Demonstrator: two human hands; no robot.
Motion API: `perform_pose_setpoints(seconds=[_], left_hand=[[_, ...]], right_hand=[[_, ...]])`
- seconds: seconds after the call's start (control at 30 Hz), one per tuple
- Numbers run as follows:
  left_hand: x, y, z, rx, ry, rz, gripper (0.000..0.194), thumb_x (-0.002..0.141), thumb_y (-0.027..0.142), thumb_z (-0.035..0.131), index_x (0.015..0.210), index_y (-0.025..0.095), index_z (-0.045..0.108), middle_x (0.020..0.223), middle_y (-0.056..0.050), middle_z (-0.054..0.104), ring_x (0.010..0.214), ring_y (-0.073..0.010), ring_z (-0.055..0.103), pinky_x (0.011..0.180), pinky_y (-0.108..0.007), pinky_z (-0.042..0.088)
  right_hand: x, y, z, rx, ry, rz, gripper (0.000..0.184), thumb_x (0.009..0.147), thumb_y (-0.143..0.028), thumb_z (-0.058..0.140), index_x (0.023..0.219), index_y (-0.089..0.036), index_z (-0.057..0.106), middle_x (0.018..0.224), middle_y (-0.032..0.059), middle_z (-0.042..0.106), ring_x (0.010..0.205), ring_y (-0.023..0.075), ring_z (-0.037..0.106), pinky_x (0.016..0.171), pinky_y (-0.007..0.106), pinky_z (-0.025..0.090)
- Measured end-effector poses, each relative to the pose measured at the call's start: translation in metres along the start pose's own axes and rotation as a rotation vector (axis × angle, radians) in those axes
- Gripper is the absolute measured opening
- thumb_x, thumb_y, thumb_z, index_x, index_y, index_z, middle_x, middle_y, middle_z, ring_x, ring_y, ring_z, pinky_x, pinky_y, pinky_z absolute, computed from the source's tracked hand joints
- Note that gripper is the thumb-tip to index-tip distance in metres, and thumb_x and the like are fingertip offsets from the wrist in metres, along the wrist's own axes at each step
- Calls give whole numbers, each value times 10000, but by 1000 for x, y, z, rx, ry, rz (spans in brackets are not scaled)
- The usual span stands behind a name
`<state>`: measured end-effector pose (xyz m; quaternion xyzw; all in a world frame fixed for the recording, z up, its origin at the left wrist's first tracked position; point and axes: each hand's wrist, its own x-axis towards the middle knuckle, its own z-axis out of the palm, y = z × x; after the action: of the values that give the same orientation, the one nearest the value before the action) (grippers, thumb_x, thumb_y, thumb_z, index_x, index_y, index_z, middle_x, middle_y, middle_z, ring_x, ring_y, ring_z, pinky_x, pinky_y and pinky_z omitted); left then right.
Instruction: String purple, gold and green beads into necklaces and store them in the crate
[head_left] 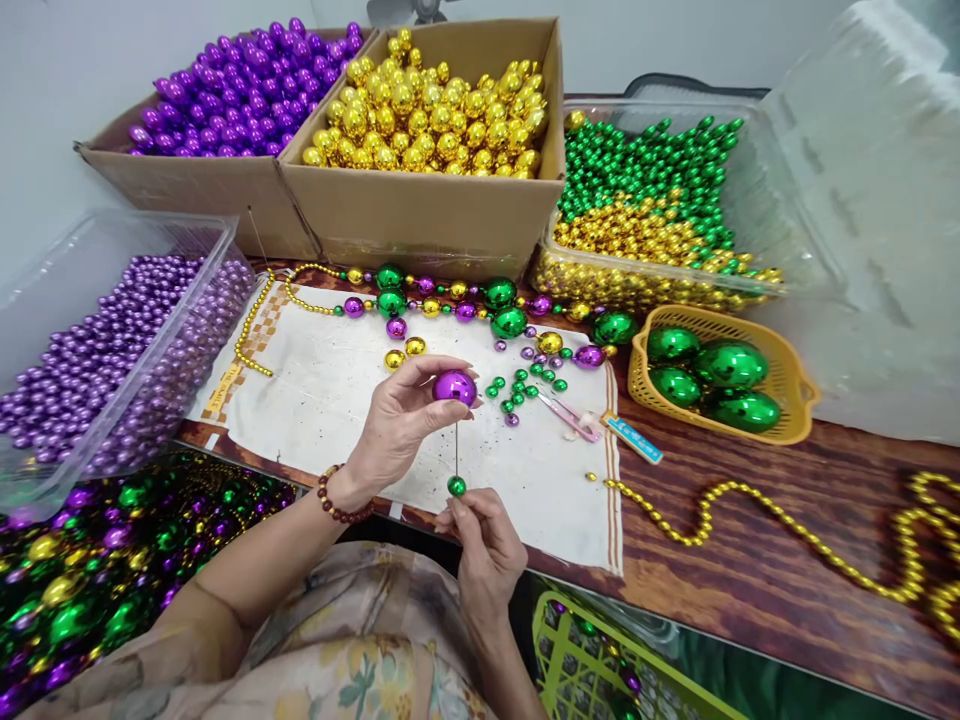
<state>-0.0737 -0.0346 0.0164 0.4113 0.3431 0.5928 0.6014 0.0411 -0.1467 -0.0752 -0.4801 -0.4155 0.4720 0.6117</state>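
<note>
My left hand (405,415), with a beaded bracelet (343,497) at its wrist, is closed round a large shiny purple bead (454,387). A thin straight needle or wire (457,450) runs from under that bead down to a small green bead (456,486). Thumb and fingers of my right hand (486,550) pinch just below the green bead, touching it. Loose small green beads (519,386) and a few purple ones (512,420) lie on the white cloth (315,400) beyond my hands. Two gold beads (394,359) rest left of the purple bead.
A finished-looking bead strand (465,311) crosses the cloth's back. Pink-handled snips (577,422) lie at right, near a yellow basket (796,400) of big green beads. Boxes (420,215) and clear tubs (217,250) of beads stand around. A gold bead string (697,530) trails rightward.
</note>
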Motion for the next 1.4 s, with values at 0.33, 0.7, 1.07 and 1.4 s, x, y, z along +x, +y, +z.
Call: perform_pose_setpoints(seconds=[0.33,0.7,1.07,1.4], left_hand=[[-8,-2,2,118,-16,80,367,756,296,882,1084,223,732,1051,-38,688,928,-131,668,817,-231,583],[-10,-9,-14,277,-156,49,381,1015,482,541,1277,243,682,1168,-98,729,1089,-187,713,982,-323,572],[217,-24,87,1191,-406,515,240,971,143,503,1076,135,719,1090,-127,728,1030,-209,651,985,-363,478],[331,-67,138,1882,-682,125,366,760,-11,595,1070,84,765,1114,-203,718,1076,-295,662,951,-377,489]], right_hand=[[7,-3,3,-34,-25,-24,132,975,-221,616,863,-197,682,755,4,605,627,124,610,560,253,502],[24,-3,3,9,38,-33,126,967,-189,624,853,-195,679,728,-20,584,634,121,622,613,259,499],[17,10,-28,65,62,-57,195,986,-188,576,801,-199,637,709,-11,585,603,126,597,592,256,478],[20,18,-38,65,21,-15,231,994,-226,540,781,-207,626,680,3,586,592,145,586,571,257,486]])
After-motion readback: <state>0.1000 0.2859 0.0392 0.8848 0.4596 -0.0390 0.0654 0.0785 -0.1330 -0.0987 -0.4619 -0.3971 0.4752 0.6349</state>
